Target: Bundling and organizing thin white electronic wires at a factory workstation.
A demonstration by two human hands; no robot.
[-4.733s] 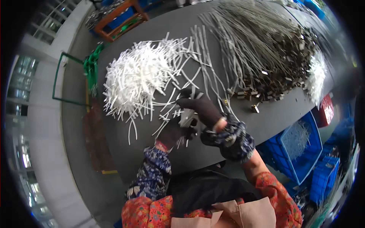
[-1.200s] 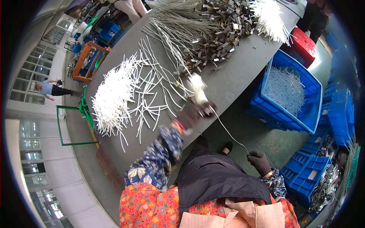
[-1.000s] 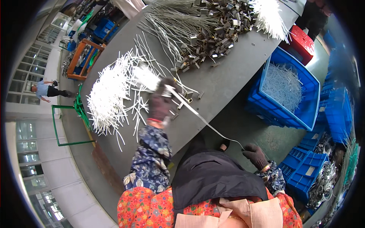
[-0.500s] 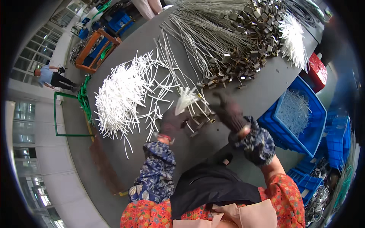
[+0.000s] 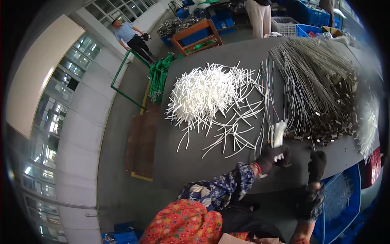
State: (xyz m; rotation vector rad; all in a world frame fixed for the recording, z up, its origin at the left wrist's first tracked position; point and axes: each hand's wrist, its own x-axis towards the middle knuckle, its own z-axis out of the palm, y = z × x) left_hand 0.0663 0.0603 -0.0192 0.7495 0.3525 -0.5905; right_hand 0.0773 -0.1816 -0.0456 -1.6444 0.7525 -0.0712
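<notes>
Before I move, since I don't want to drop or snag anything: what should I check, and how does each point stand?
1. Left hand holding the white tube bundle: ok.
2. Right hand gripping a wire: cannot tell; its grip is unclear.
3. White tube pile clear of both hands: ok.
4. All loose tubes gathered: not ok; some lie scattered.
5. Long grey wires all bunched: not ok; several lie apart.

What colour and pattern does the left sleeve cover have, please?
The left sleeve cover is dark blue with a whitish floral print, seen best in the head view.
</notes>
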